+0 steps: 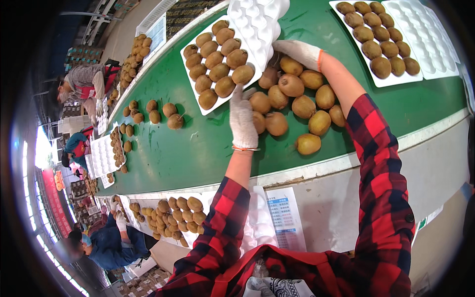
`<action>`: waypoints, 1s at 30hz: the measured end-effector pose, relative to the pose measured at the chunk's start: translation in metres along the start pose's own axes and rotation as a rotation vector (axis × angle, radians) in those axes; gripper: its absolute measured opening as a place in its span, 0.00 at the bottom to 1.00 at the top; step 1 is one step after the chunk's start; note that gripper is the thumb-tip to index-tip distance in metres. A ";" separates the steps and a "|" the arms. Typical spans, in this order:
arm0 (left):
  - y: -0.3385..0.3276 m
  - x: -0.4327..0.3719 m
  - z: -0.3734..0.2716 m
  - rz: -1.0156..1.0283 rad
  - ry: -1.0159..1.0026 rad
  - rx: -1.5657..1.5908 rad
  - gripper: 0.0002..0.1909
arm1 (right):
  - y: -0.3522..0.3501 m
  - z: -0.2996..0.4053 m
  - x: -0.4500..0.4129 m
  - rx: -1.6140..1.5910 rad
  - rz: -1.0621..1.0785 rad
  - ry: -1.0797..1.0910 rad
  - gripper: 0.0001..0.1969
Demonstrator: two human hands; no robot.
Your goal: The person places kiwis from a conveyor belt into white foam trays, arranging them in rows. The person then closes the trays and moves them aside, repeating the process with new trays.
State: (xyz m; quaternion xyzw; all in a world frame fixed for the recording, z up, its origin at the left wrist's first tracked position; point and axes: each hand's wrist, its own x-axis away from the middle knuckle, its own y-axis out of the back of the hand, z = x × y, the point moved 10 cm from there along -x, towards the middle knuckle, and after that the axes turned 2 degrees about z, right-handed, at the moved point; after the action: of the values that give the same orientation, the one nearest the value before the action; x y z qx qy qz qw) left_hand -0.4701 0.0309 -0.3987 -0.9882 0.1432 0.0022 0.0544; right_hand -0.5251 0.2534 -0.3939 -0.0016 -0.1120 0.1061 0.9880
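On the green conveyor belt, a loose pile of kiwifruit point(303, 107) lies between my two gloved hands. My left hand point(243, 120) is at the pile's left side, its fingers at the lower corner of a white molded tray filled with kiwifruit point(215, 67); whether it grips a fruit is unclear. My right hand point(298, 54) curves over the top of the pile, palm down, beside a stack of white molded trays point(256, 26). Its fingertips are partly hidden, so what it holds cannot be told. Both hands wear whitish knit gloves.
A second filled kiwifruit tray point(382, 41) lies at the upper right beside unfilled trays point(426, 41). Scattered kiwifruit point(175, 121) lie on the belt at left. More kiwifruit point(163, 219) and a printed sheet point(285, 219) are along the near edge. Several co-workers stand along the belt at left.
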 end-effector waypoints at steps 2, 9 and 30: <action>-0.030 0.006 -0.007 0.061 -0.043 -0.267 0.32 | -0.003 -0.014 0.007 -0.209 0.091 0.034 0.23; -0.077 0.068 0.009 0.121 -0.023 0.026 0.36 | -0.044 -0.052 0.098 -0.373 0.268 -0.057 0.25; -0.148 0.397 0.019 0.883 -0.149 -0.309 0.49 | -0.137 -0.184 0.470 -0.332 -0.220 -0.454 0.21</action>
State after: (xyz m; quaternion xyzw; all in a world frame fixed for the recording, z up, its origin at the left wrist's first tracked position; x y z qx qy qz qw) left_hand -0.0473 0.0620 -0.4095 -0.8264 0.5435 0.1173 -0.0893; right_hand -0.0079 0.2223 -0.4656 -0.1272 -0.3455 -0.0238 0.9294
